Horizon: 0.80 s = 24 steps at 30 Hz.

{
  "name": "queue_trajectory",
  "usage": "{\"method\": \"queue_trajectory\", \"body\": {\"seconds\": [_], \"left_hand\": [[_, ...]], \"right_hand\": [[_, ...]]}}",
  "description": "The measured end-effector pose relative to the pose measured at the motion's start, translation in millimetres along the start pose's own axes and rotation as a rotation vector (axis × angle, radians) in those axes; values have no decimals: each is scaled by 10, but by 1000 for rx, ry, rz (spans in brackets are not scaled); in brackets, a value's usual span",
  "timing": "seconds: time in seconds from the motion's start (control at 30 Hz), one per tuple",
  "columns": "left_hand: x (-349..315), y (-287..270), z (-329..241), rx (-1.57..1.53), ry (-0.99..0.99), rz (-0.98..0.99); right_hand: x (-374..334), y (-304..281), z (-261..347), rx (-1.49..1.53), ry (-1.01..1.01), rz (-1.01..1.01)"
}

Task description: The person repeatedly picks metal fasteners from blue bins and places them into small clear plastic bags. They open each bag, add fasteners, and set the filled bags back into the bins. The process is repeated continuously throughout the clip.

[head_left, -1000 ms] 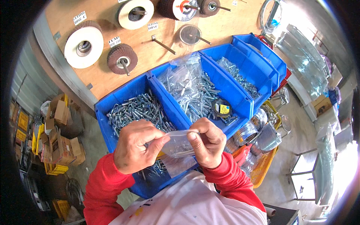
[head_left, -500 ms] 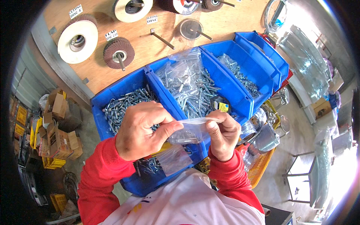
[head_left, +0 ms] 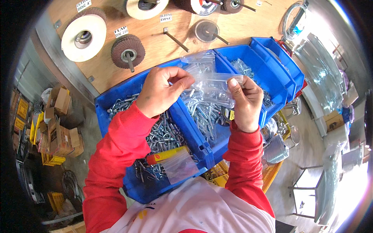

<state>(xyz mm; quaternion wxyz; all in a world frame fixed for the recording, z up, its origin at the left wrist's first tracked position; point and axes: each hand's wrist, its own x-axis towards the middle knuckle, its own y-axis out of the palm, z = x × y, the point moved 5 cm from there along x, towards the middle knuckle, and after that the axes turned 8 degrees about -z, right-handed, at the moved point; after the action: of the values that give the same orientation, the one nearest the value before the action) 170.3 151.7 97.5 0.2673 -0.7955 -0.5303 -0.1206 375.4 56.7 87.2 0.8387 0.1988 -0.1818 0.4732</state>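
A clear zip bag (head_left: 217,90) is stretched between my hands over the middle blue bin. My left hand (head_left: 163,90) pinches one end of its zip edge between thumb and fingers. At the other end, my right hand (head_left: 247,101) grips the bag with the thumb on top. Metal pieces appear inside the bag, though they blend with those in the bin behind. Bent metal hooks (head_left: 165,134) fill the left bin below my left hand. On them lie a yellow and red tube-like item (head_left: 167,154) and a flat, clear zip bag (head_left: 180,167).
The middle blue bin (head_left: 223,143) holds bolts and a filled bag (head_left: 200,64); more blue bins (head_left: 272,70) stand to its right. Behind them, discs (head_left: 128,53) and a bare peg (head_left: 176,40) stick out from a wooden board. Cardboard boxes (head_left: 58,136) stand on the left.
Both hands have lifted the zip bag away from my body, toward the board. The bag has tilted, and the yellow and red item in the left bin has come into fuller view.
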Motion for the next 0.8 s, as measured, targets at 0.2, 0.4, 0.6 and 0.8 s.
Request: {"method": "queue_trajectory", "body": {"seconds": [0.2, 0.4, 0.6, 0.8], "left_hand": [[-56, -28, -278, 19, 254, -84], [-147, 9, -400, -78, 228, 19], [-144, 77, -379, -198, 159, 88], [-172, 226, -441, -261, 133, 77]], "right_hand": [[-28, 20, 133, -119, -132, -77], [-208, -13, 397, -182, -241, -66], [-259, -95, 525, -172, -231, -27], [-299, -149, 585, -196, -234, -29]]}}
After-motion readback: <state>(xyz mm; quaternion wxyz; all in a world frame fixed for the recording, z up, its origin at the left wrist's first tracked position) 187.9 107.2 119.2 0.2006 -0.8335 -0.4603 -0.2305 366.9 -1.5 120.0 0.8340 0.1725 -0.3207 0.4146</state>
